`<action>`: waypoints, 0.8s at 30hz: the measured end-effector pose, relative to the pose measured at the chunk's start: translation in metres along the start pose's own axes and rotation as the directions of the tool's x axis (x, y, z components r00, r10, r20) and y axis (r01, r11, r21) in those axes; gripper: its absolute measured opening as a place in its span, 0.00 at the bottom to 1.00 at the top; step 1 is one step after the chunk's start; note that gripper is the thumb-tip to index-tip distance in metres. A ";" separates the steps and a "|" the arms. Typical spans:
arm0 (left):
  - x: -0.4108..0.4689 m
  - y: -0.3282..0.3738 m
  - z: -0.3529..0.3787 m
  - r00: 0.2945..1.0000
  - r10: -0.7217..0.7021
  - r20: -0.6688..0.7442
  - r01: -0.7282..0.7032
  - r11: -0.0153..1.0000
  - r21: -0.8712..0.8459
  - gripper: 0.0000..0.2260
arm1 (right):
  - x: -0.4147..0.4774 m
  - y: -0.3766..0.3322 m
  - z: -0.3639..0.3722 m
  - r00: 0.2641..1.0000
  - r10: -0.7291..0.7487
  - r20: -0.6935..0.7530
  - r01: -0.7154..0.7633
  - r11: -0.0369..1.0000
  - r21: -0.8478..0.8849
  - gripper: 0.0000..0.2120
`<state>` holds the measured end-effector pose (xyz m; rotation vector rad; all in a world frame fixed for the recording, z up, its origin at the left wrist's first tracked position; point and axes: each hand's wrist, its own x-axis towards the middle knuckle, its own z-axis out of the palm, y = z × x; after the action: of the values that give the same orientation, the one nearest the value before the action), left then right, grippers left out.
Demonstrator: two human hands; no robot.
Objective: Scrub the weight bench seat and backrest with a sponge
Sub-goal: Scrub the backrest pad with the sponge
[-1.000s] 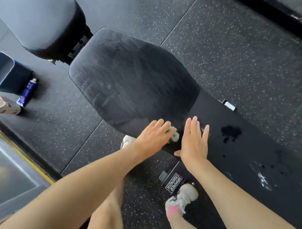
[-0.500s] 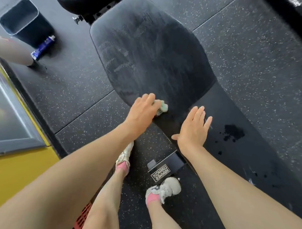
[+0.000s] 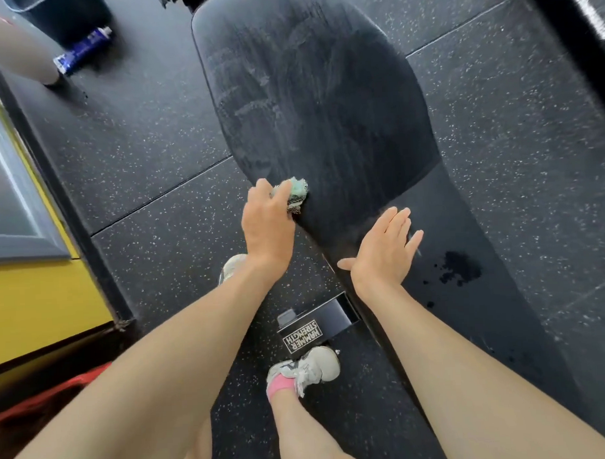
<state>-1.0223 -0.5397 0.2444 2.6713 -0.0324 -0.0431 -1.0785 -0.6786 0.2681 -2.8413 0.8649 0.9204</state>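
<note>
Gripping a crumpled green mesh sponge (image 3: 294, 195) in curled fingers, the left hand (image 3: 268, 227) holds it against the near left edge of the wide black padded bench cushion (image 3: 324, 108), which carries pale soap streaks. The right hand (image 3: 384, 254) is spread open, fingers straight, holding nothing, over the narrower black pad (image 3: 482, 223) adjoining the cushion's near end; contact cannot be confirmed. A dark wet blotch (image 3: 458, 268) marks that pad below the cushion's near right corner.
</note>
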 end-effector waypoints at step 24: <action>0.042 -0.024 -0.008 0.998 0.046 0.036 -0.042 0.995 -0.095 0.23 | -0.019 -0.038 -0.023 0.921 -0.382 -0.078 0.371 0.920 -0.126 0.40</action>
<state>-0.9795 -0.5158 0.2399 2.5747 -0.0993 -0.0794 -1.0599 -0.6417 0.2922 -3.0094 0.2536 0.7984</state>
